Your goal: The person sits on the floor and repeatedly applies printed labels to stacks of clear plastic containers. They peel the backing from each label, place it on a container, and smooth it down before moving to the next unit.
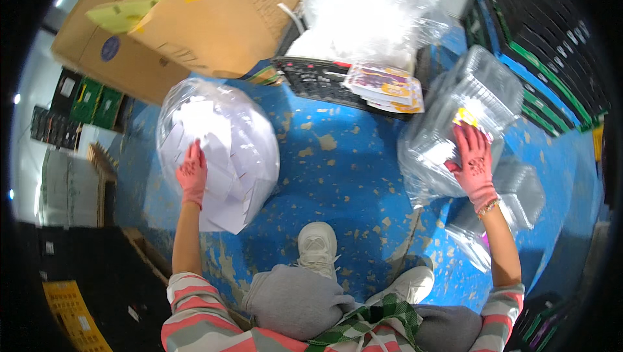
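My left hand (192, 172), in a pink glove, lies against a clear plastic bag (263, 152) full of white paper or card sheets (219, 210). Its fingertips touch the sheets or the film; whether they grip is unclear. My right hand (472, 159), gloved too, rests on a clear plastic bag of stacked transparent trays (491, 79). By its fingertips is a small yellow and pink printed piece (466, 117). More clear trays (521, 186) lie on the floor beside my right wrist. Ahead, printed cards (384, 86) lie at the edge of a black crate (321, 79).
A large cardboard box (219, 21) with yellow-green paper stands at the upper left. Clear and white plastic bags (365, 16) fill the black crate. Stacked black, green and blue crates (545, 94) stand at right. More crates line the left. The blue floor (331, 181) has worn patches.
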`<action>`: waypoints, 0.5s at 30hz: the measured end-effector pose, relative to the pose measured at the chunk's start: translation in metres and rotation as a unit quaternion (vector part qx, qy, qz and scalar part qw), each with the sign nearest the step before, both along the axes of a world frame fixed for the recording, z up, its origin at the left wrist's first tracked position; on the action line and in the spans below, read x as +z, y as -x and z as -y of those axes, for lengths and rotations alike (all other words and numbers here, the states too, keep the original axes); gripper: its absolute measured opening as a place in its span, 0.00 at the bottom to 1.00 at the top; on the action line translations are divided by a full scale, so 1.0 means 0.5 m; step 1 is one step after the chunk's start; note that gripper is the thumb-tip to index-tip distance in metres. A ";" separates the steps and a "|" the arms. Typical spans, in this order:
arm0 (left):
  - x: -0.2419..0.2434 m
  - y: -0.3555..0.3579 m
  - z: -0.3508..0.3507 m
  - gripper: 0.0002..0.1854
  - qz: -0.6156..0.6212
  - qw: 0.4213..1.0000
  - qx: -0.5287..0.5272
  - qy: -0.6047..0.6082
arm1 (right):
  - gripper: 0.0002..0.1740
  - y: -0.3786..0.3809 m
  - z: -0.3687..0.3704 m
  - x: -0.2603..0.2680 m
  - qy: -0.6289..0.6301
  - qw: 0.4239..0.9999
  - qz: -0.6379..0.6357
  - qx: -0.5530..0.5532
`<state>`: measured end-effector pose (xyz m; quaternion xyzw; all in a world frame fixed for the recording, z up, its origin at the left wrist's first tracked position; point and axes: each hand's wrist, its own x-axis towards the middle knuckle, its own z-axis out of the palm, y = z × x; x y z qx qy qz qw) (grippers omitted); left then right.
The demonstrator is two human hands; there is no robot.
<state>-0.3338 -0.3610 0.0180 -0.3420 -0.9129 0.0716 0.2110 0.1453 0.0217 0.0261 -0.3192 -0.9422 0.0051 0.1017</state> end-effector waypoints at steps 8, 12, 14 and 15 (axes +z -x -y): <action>-0.111 0.056 0.030 0.23 0.436 0.899 0.026 -0.025 | 0.45 -0.019 -0.003 0.050 -0.039 0.999 -0.006 -0.028; 0.033 0.029 -0.050 0.17 0.195 0.977 -0.016 0.080 | 0.40 -0.010 0.000 0.071 -0.041 0.999 -0.022 -0.024; 0.100 -0.014 -0.111 0.16 0.065 0.996 -0.035 0.046 | 0.34 -0.006 -0.007 0.076 -0.103 0.994 -0.012 -0.036; 0.136 -0.038 -0.141 0.15 0.020 0.996 -0.072 0.044 | 0.33 -0.009 -0.014 0.078 -0.113 0.992 -0.033 -0.047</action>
